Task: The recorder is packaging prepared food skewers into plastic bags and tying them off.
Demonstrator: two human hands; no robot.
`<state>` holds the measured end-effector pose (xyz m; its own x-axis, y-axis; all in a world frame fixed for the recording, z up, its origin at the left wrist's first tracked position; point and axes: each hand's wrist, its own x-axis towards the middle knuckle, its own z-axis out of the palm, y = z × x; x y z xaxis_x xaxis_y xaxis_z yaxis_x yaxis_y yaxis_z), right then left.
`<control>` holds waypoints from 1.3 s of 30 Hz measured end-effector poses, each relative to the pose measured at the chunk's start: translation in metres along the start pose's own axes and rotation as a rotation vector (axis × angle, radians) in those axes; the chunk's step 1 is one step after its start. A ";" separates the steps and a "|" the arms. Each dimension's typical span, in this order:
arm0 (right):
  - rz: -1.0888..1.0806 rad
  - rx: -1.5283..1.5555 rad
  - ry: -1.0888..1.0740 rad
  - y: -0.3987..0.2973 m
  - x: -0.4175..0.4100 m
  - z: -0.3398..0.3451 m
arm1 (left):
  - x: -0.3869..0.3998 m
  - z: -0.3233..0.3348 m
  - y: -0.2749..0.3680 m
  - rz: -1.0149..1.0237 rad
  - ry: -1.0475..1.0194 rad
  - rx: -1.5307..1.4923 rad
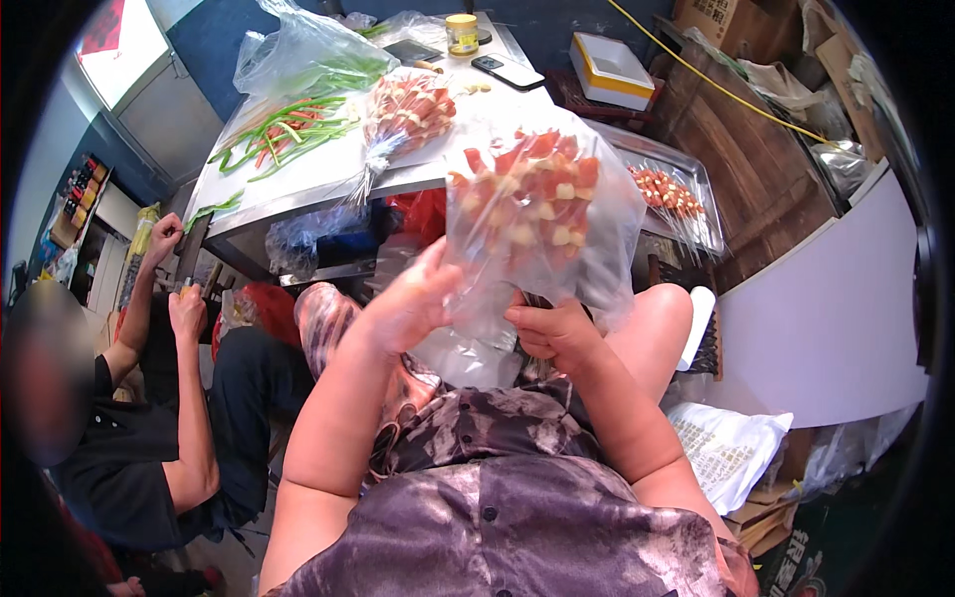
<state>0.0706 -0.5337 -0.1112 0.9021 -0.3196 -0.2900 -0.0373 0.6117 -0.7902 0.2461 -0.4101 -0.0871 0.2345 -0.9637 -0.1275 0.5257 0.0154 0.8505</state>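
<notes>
In front of me a clear plastic bag (619, 216) covers the heads of a bundle of skewers (533, 201) threaded with red meat and pale pieces. My right hand (556, 332) is closed around the sticks below the bag's lower part. My left hand (421, 295), somewhat blurred, is at the bag's left edge with thumb and fingers apart. Whether its fingertips press the plastic is hard to tell. On the white table (425, 160) beyond lies a second bundle of meat skewers (410, 112), its heads wrapped in clear plastic and its sticks towards me.
Green vegetable stalks (280, 142), a large plastic bag (313, 48), a jar (462, 36) and a phone (507, 72) share the table. Right of it, a metal tray (712, 194) holds more skewers (664, 194). A foam box (612, 71) stands behind. At left sits another person (142, 463), holding a handled tool.
</notes>
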 end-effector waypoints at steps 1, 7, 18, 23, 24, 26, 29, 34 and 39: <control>-0.017 -0.008 -0.007 0.002 0.001 0.003 | 0.004 0.010 -0.002 -0.002 -0.086 0.114; -0.056 -0.197 0.009 0.008 0.005 0.024 | 0.017 0.008 -0.020 -0.172 -0.042 0.241; -0.055 -0.535 -0.281 -0.037 0.006 0.071 | -0.004 0.031 0.030 0.110 -0.085 0.160; -0.239 -0.929 -0.302 -0.033 0.003 0.044 | -0.002 0.028 0.044 0.341 -0.002 0.343; -0.291 -0.629 -0.245 -0.023 0.004 0.037 | -0.003 0.030 0.045 0.299 0.054 0.320; -0.117 -0.177 -0.145 -0.019 0.010 0.010 | -0.001 0.024 0.044 0.347 0.061 0.326; -0.526 -0.233 0.035 -0.013 0.023 0.010 | 0.002 0.025 0.036 0.441 0.115 0.258; -0.741 -0.174 -0.018 -0.020 0.044 0.022 | 0.006 0.039 0.035 0.506 0.159 0.126; -1.196 -0.782 0.372 -0.031 0.007 0.017 | 0.003 0.027 0.038 0.465 0.150 0.158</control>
<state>0.0853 -0.5429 -0.0801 0.4075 -0.5789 0.7063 0.3065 -0.6418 -0.7029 0.2446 -0.4195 -0.0414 0.5353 -0.8154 0.2205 0.2107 0.3817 0.8999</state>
